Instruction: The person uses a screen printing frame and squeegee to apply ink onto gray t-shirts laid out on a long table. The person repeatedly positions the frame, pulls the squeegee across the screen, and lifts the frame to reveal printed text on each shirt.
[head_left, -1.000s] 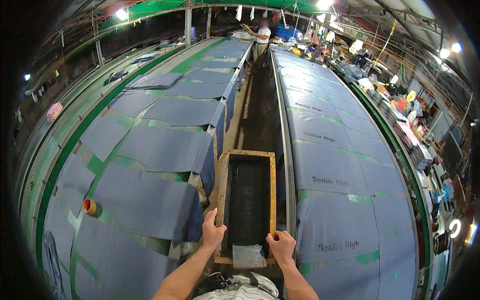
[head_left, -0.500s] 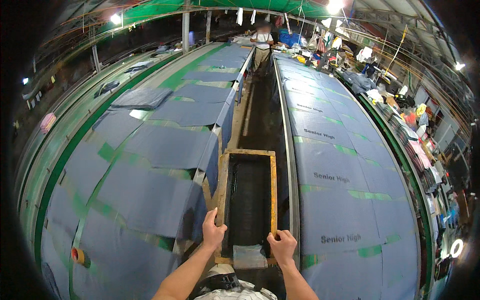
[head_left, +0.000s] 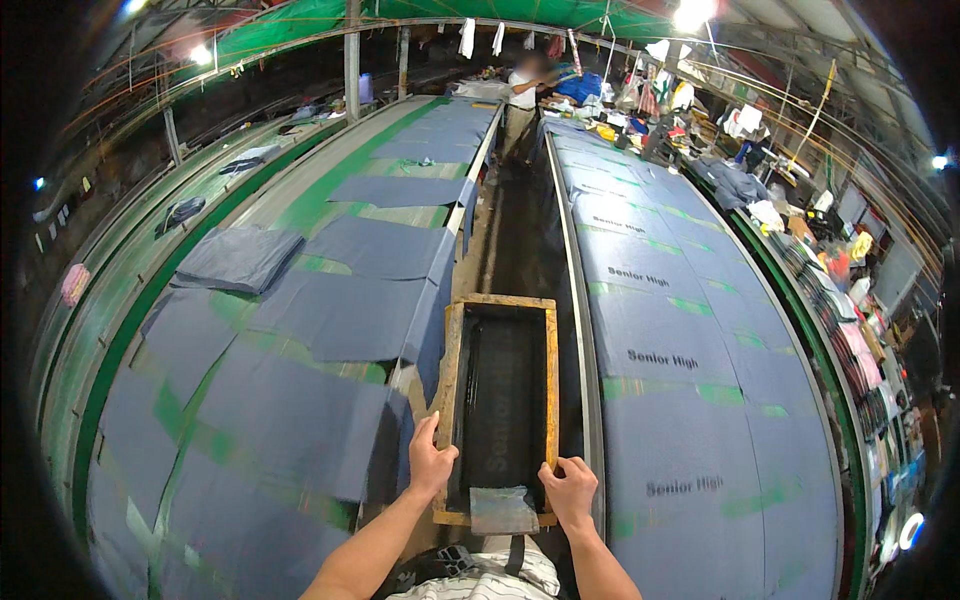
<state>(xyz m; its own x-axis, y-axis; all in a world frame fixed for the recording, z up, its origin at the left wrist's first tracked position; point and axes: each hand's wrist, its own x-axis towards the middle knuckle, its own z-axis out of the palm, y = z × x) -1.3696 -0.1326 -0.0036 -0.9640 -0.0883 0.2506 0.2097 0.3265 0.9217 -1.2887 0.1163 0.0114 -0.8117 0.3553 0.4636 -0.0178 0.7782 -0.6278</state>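
A long screen-printing frame with a worn yellowish wooden border hangs between my hands in the aisle, its dark mesh facing up. My left hand grips the left rail near the lower end. On the opposite rail, my right hand is closed at about the same height. A translucent greyish sheet or strip lies across the frame's near end. Dark lettering shows faintly in the mesh. Printed blue-grey cloth panels lie on the right-hand table, just beside my right hand.
More blue-grey panels cover the left table, with a folded cloth stack on them. A narrow dark aisle runs between the tables. Another person stands at its far end. Clutter and stacked fabric line the far right.
I have moved forward along the aisle with the frame. The cloth stack on the left now appears nearer, and a tape roll has left the view. The distant person has turned and raised an arm.
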